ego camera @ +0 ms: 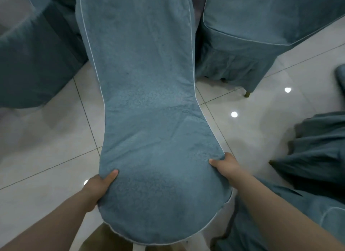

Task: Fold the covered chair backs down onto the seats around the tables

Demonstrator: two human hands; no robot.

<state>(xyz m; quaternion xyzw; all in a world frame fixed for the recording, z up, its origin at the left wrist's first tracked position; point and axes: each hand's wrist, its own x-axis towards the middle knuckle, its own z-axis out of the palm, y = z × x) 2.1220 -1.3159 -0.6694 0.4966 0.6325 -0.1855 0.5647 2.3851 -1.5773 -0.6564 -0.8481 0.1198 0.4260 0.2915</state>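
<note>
A tall chair back in a teal fabric cover with pale piping fills the middle of the view, its rounded top end nearest me. My left hand grips the cover's left edge near the top, thumb lying on the fabric. My right hand pinches the right edge a little higher up, thumb on top too. The seat of this chair is hidden behind the back.
A teal-covered chair seat with a pleated skirt stands at the upper right. Teal cloth hangs at the upper left. More teal covers lie at the right and lower right. The floor is glossy pale tile.
</note>
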